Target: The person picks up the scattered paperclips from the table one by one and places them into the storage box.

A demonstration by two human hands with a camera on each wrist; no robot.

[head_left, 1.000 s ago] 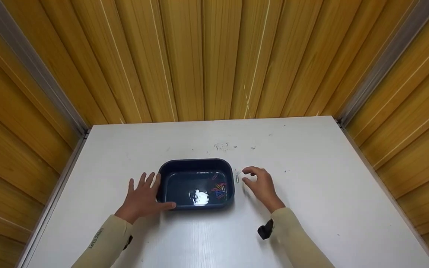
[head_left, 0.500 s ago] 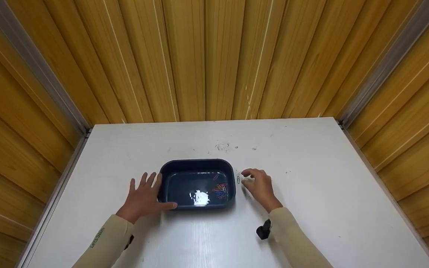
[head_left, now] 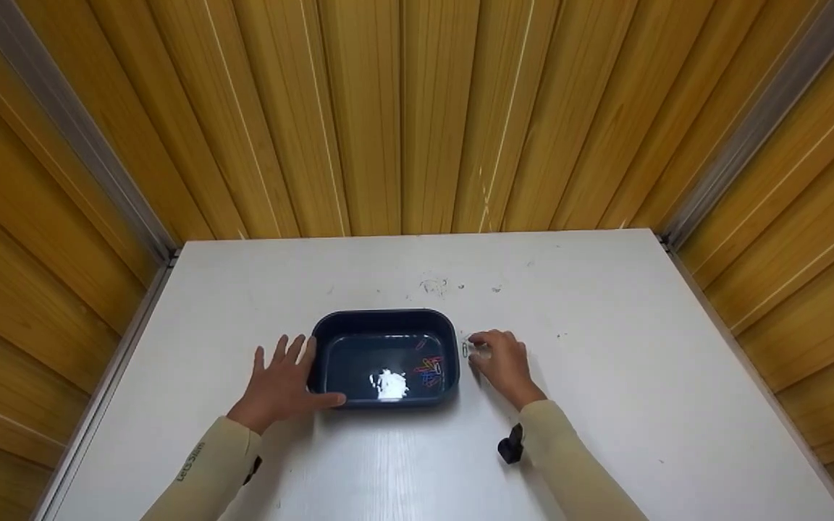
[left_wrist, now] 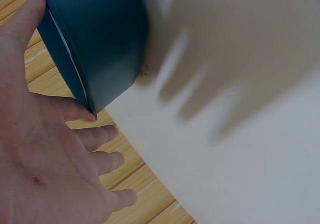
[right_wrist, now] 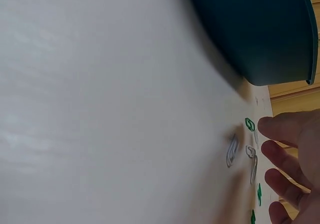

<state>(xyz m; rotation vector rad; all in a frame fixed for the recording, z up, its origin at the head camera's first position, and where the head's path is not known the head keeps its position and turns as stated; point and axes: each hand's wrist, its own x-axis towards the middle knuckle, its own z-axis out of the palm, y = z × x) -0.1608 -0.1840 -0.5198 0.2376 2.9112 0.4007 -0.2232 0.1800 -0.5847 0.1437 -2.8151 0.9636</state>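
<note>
A dark blue rectangular tub (head_left: 370,401) stands on the white table. Several coloured paper clips (head_left: 429,370) lie inside it, near its right end. At the tub's left end, my left hand (head_left: 276,387) has its fingers spread, the thumb over the near rim and the index finger along the side. Right of the tub, my right hand (head_left: 507,365) is low over the table, thumb and index finger bent and apart beside a pale paper clip (head_left: 465,350). In the right wrist view a silver paper clip (right_wrist: 232,151) and green ones (right_wrist: 250,124) lie by the fingertips.
The white table (head_left: 605,311) backs onto a yellow wood-patterned wall (head_left: 431,123), with similar walls at both sides. Dark marks (head_left: 433,286) show on the tabletop behind the tub. A black strap mount (head_left: 510,445) sits at the right sleeve.
My right hand has shifted slightly toward the tub and the paper clip beside it. My left hand stays at the tub's left end; the view has shifted a little.
</note>
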